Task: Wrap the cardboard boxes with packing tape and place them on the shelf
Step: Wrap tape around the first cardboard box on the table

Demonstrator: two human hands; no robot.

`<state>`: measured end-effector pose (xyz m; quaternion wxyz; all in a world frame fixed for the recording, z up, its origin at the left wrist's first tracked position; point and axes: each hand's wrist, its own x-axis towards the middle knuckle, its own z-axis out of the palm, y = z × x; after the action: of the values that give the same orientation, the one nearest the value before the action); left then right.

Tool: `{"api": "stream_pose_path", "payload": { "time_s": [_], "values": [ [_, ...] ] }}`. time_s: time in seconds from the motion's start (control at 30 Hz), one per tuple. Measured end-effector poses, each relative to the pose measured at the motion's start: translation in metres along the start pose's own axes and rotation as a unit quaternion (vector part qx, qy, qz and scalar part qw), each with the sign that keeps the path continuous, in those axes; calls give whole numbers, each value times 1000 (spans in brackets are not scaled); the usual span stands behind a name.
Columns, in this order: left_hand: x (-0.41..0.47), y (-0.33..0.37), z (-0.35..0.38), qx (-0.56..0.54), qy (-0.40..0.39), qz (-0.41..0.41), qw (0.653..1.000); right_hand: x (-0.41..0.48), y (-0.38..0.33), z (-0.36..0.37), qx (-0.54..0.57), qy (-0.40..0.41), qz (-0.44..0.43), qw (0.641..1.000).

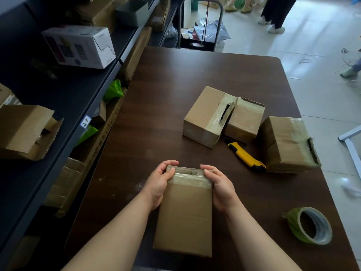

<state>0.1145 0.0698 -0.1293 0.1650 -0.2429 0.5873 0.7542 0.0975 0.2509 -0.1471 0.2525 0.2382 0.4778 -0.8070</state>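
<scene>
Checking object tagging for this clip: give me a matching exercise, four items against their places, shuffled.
Items:
1 tape roll
2 utility knife
3 white printed box
4 long cardboard box

Places:
A gripped by left hand and right hand
B on the shelf
C alone at the table's near right corner
D on the table, beside the rightmost taped box

Pairs: 1-C, 2-D, 3-B, 4-A
</scene>
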Motion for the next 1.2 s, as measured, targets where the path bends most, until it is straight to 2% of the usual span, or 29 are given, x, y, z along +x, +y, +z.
{"api": "stream_pose_path", "payload": {
  "time_s": [0.13,0.2,0.3,0.4,0.5,0.57,0.67,0.73,0.8,0.93,1.2],
  "values": [
    [-1,1,1,42,-6,16,999,-6,-2,8,-26,19,-22,999],
    [-1,1,0,123,-8,23,992,-10,-3,11,-129,36,-55,990],
    [2,2,-5,250,2,5,968,-19,-8,11,-323,57,-112,938],
    [-2,11,-2,272,58,4,961,-34,-18,8,-346,86,-126,926],
    [-12,29,14,320,128,78,936,-50,-31,-2,-378,113,-152,906],
    [-21,40,35,330,139,141,923,-65,-41,-14,-382,137,-161,900],
    [-36,49,75,314,107,210,920,-86,-56,-45,-410,179,-166,879],
    [-45,48,102,299,62,219,926,-100,-67,-70,-427,209,-162,865],
    [-51,41,128,284,12,202,937,-112,-74,-97,-435,240,-151,855],
    [-55,17,171,311,-51,150,937,-125,-79,-150,-434,281,-112,849],
    [-39,-43,224,316,-25,34,948,-114,-69,-226,-551,253,8,795]
  ]
}}
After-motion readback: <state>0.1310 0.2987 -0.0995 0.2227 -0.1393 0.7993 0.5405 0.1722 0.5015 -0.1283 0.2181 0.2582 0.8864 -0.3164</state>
